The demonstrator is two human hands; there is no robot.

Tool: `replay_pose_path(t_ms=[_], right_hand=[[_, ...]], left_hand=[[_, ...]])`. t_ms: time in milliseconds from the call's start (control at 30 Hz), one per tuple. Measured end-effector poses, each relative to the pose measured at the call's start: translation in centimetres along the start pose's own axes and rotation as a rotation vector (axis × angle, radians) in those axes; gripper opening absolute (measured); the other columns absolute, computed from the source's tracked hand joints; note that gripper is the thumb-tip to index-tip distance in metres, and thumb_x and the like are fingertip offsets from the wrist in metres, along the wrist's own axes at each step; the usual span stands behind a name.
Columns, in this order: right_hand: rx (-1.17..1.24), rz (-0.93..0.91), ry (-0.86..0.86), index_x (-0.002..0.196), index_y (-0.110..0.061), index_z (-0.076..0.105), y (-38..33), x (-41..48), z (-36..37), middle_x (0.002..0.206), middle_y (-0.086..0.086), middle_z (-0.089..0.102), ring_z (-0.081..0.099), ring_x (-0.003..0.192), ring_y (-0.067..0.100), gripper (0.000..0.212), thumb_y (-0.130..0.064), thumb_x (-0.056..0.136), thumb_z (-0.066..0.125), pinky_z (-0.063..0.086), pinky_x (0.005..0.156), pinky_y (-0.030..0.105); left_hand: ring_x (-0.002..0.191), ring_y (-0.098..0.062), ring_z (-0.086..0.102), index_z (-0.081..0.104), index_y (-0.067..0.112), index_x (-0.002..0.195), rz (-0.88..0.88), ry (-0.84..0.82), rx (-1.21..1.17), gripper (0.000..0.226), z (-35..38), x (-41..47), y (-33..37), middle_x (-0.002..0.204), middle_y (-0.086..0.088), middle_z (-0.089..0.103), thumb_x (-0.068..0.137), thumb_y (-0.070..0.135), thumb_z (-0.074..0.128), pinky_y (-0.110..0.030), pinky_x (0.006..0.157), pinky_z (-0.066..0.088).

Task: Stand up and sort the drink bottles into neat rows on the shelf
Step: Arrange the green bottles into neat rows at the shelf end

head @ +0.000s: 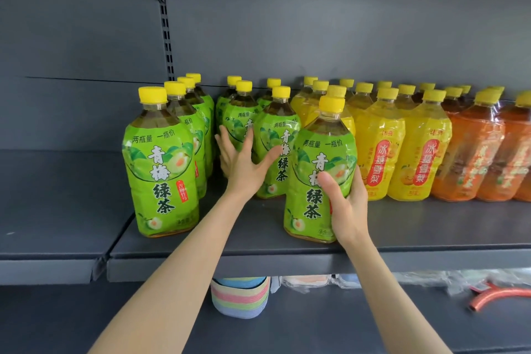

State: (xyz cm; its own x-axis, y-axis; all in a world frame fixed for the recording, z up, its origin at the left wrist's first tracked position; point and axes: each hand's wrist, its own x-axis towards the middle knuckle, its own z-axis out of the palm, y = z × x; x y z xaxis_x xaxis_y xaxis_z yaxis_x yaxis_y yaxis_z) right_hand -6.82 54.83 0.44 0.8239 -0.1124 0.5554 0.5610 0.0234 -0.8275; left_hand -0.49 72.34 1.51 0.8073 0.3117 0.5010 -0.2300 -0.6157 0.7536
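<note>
Green-tea bottles with yellow caps stand on the grey shelf point(258, 256). My right hand point(346, 207) grips one green bottle point(316, 169) at the shelf's front, upright. With spread, straight fingers my left hand point(242, 158) presses against a green bottle point(240, 121) further back, its thumb reaching towards the neighbouring green bottle point(280, 152). To the left, a row of green bottles runs front to back, its front bottle point(161, 164) near the edge. Yellow pear-drink bottles point(382, 149) and orange bottles point(471, 152) stand in rows to the right.
The shelf's back panel and an upright slotted rail point(168, 37) rise behind. A separate bare shelf section point(57, 195) lies to the left. Below, a lower shelf holds a striped pastel basket point(240, 297), plastic-wrapped goods and an orange tool point(500, 294).
</note>
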Motion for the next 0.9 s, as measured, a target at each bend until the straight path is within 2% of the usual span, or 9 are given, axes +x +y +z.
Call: replay_pose_path(t_ms=[133,200,300,400,467,600,700,800,900], right_hand=[[0.005,-0.008,0.003,0.110,-0.034,0.058,0.1,0.0,0.1,0.107,-0.007,0.070,0.066,0.101,0.014,0.048,-0.054,0.068,0.069,0.054,0.089,0.042],[0.007,-0.011,0.006,0.110,-0.034,0.058,0.1,0.0,0.1,0.107,-0.009,0.070,0.066,0.101,0.012,0.048,-0.055,0.068,0.069,0.054,0.087,0.039],[0.005,-0.011,0.001,0.110,-0.036,0.058,0.2,0.0,0.1,0.106,-0.010,0.070,0.066,0.101,0.013,0.047,-0.055,0.068,0.069,0.055,0.088,0.041],[0.011,-0.014,-0.004,0.110,-0.036,0.057,0.2,0.1,0.1,0.107,-0.008,0.070,0.067,0.102,0.014,0.048,-0.056,0.068,0.069,0.055,0.089,0.043],[0.016,-0.019,-0.008,0.110,-0.036,0.057,0.3,0.0,0.1,0.107,-0.009,0.070,0.067,0.102,0.013,0.048,-0.055,0.068,0.069,0.055,0.088,0.042],[0.019,-0.027,-0.001,0.110,-0.034,0.057,0.2,0.0,0.1,0.106,-0.009,0.070,0.067,0.100,0.011,0.048,-0.054,0.068,0.069,0.054,0.086,0.035],[0.024,-0.034,-0.002,0.110,-0.034,0.057,0.2,0.1,0.1,0.105,-0.010,0.070,0.066,0.100,0.010,0.048,-0.054,0.068,0.068,0.053,0.083,0.029],[0.032,-0.038,-0.008,0.110,-0.035,0.057,0.4,0.0,0.1,0.105,-0.014,0.070,0.066,0.100,0.009,0.047,-0.054,0.068,0.068,0.054,0.081,0.025],[0.035,-0.046,-0.010,0.111,-0.035,0.057,0.4,0.1,0.1,0.105,-0.016,0.071,0.067,0.099,0.008,0.048,-0.054,0.068,0.069,0.053,0.079,0.021]], left_hand=[[0.144,-0.024,-0.020,0.027,0.031,0.148,0.031,-0.012,0.006,0.083,-0.3,0.4,-0.2,0.157,-0.007,-0.021,0.077,0.068,0.049,-0.053,0.115,-0.001],[0.144,-0.024,-0.021,0.027,0.034,0.148,0.027,-0.025,-0.007,0.077,-0.3,0.6,-0.3,0.157,-0.004,-0.022,0.080,0.071,0.036,-0.055,0.115,-0.001],[0.144,-0.024,-0.021,0.014,0.043,0.148,0.016,-0.038,0.004,0.063,-0.3,0.9,-0.8,0.157,0.001,-0.024,0.090,0.066,0.015,-0.058,0.115,0.001],[0.144,-0.024,-0.020,0.012,0.045,0.147,0.024,-0.006,-0.041,0.056,-0.4,0.9,-1.3,0.157,0.004,-0.022,0.094,0.061,0.011,-0.051,0.115,0.003],[0.146,-0.023,-0.014,0.018,0.040,0.148,0.033,0.033,-0.080,0.053,-0.5,1.0,-1.5,0.159,0.002,-0.015,0.097,0.055,0.014,-0.045,0.116,0.005],[0.146,-0.020,0.008,0.029,0.026,0.148,0.059,0.187,-0.176,0.050,-0.5,1.4,-1.0,0.160,-0.006,0.008,0.100,0.039,0.038,-0.035,0.114,0.016],[0.145,-0.021,0.014,0.028,0.025,0.148,0.018,0.246,-0.221,0.056,-0.5,2.3,-0.5,0.158,-0.010,0.015,0.097,0.037,0.048,-0.028,0.108,0.018],[0.142,-0.022,0.024,0.025,0.019,0.149,0.012,0.280,-0.288,0.064,-0.5,3.0,-0.4,0.153,-0.010,0.027,0.094,0.034,0.055,-0.029,0.108,0.022],[0.136,-0.021,0.033,0.029,0.016,0.148,0.027,0.318,-0.323,0.065,-0.5,3.5,-0.7,0.147,-0.009,0.038,0.092,0.030,0.059,-0.020,0.100,0.022]])
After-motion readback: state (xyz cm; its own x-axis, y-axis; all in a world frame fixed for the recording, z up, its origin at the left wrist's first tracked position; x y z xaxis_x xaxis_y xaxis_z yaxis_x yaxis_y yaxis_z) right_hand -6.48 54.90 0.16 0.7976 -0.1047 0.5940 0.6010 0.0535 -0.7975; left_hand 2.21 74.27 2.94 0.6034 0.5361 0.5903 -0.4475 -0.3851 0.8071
